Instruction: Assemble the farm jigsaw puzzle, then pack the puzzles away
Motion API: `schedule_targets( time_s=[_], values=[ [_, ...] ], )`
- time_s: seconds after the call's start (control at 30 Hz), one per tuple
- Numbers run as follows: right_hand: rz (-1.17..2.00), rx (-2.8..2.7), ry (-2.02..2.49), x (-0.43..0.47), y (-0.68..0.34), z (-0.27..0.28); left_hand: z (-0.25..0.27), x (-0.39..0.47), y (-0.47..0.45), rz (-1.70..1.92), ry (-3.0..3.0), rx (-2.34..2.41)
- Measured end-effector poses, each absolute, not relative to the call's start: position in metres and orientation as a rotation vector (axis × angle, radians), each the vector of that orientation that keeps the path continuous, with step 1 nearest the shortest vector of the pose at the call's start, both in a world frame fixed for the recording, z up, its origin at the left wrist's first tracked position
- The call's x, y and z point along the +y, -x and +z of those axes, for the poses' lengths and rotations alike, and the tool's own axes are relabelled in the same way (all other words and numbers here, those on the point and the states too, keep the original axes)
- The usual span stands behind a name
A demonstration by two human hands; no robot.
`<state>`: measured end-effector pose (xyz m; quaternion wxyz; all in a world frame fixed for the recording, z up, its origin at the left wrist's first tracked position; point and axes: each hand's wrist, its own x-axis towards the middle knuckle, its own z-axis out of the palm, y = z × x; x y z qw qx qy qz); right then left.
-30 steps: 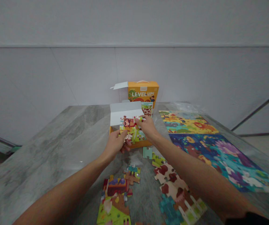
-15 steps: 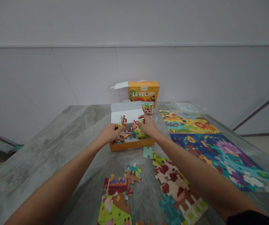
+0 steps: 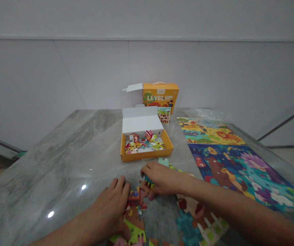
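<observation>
Two hands are working: right hand (image 3: pixel 162 177) pinching a puzzle fragment (image 3: pixel 145 188), left hand (image 3: pixel 113 206) touching the near puzzle section (image 3: pixel 136 228), its grip unclear. Level handling is probably aiding alignment.

A grey marbled table (image 3: pixel 80 147) stands before a pale panelled wall (image 3: pixel 93 75).
</observation>
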<state>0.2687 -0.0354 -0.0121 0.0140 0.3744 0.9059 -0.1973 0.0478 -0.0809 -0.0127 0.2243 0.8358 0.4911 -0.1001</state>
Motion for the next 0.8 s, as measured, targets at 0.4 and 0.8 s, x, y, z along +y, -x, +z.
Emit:
schedule_targets(
  time_s=[0.4,0.8],
  values=[
    [-0.969,2.822,-1.326,-0.082,-0.242,-0.003,-0.022,-0.071,-0.047,0.101,-1.975,1.311],
    [-1.190,2.602,-1.669,-0.065,-0.240,-0.005,-0.014,-0.057,-0.033,0.550,-1.605,1.188]
  ],
)
